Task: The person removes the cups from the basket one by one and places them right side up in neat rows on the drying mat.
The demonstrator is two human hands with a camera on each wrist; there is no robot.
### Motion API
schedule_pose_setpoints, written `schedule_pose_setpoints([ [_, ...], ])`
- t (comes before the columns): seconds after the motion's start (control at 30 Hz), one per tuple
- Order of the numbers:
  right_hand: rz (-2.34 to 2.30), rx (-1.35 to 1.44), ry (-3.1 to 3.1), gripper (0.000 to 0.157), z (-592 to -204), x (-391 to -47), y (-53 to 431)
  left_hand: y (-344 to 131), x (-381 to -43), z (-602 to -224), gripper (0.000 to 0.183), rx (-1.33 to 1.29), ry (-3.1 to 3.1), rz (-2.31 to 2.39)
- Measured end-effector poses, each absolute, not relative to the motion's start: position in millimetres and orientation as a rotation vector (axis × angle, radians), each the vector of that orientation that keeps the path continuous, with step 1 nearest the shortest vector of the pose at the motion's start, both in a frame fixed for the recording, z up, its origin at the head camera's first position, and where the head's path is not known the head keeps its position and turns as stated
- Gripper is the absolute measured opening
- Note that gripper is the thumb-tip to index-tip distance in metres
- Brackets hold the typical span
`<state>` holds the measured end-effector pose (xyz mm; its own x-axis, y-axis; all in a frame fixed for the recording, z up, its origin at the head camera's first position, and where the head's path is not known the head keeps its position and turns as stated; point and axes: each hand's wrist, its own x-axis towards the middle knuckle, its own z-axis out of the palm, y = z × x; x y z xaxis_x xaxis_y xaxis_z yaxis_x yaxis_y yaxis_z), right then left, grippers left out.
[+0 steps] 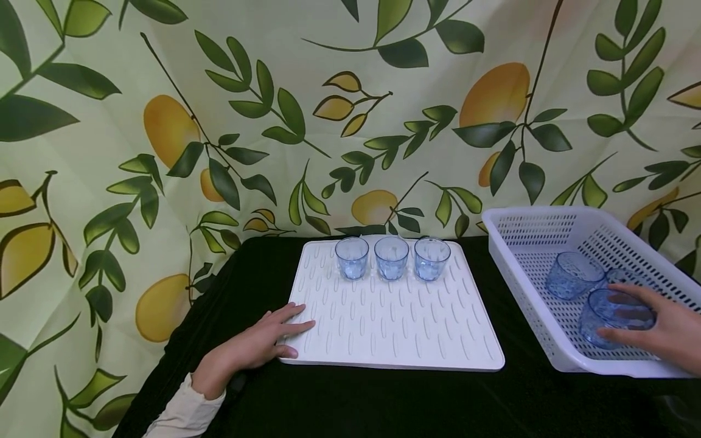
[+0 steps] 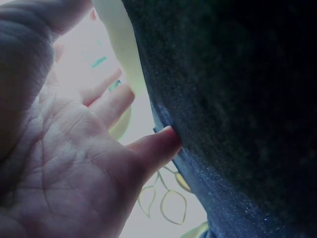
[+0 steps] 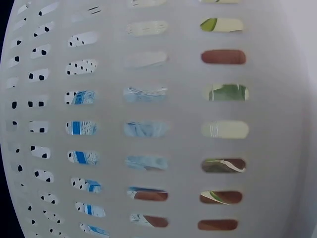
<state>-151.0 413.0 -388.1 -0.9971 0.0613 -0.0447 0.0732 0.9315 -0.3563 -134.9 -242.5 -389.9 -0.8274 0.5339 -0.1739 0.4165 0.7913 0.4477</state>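
Note:
My left hand (image 1: 254,342) rests with spread fingers on the left edge of a white ribbed drying mat (image 1: 394,328). In the left wrist view its palm (image 2: 69,153) shows beside dark cloth. Over at the right, my right hand (image 1: 670,331) reaches into a white slotted plastic basket (image 1: 539,316) and grips a clear blue glass (image 1: 594,331) between thumb and fingers. Two other blue glasses stand behind it, one at the left (image 1: 572,277) and one partly hidden by the hand (image 1: 630,277). The basket wall (image 3: 185,114) fills the right wrist view, with blue glass showing through its slots.
Three blue glasses stand in a row along the mat's far edge: left (image 1: 352,261), middle (image 1: 391,261) and right (image 1: 431,261). Dark cloth (image 1: 356,401) covers the table. Behind it hangs a curtain (image 1: 306,182) printed with leaves and yellow fruit.

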Motion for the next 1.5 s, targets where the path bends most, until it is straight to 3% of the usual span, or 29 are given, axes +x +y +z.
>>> schedule_pose_setpoints([
  [0.1, -0.559, 0.113, 3.058, 0.124, -397, -156, 423, -242, -134, -391, 0.059, 0.732, 2.686, 0.575],
  [0.37, -0.606, 0.102, 3.033, 0.111, -371, -145, 401, -243, -135, -391, 0.059, 0.727, 2.686, 0.576],
  [1.2, -0.760, 0.144, 3.173, 0.102, -365, -134, 388, -242, -136, -395, 0.059, 0.733, 2.680, 0.587],
  [1.5, -0.701, 0.136, 3.109, 0.106, -353, -131, 378, -241, -137, -393, 0.058, 0.727, 2.695, 0.580],
])
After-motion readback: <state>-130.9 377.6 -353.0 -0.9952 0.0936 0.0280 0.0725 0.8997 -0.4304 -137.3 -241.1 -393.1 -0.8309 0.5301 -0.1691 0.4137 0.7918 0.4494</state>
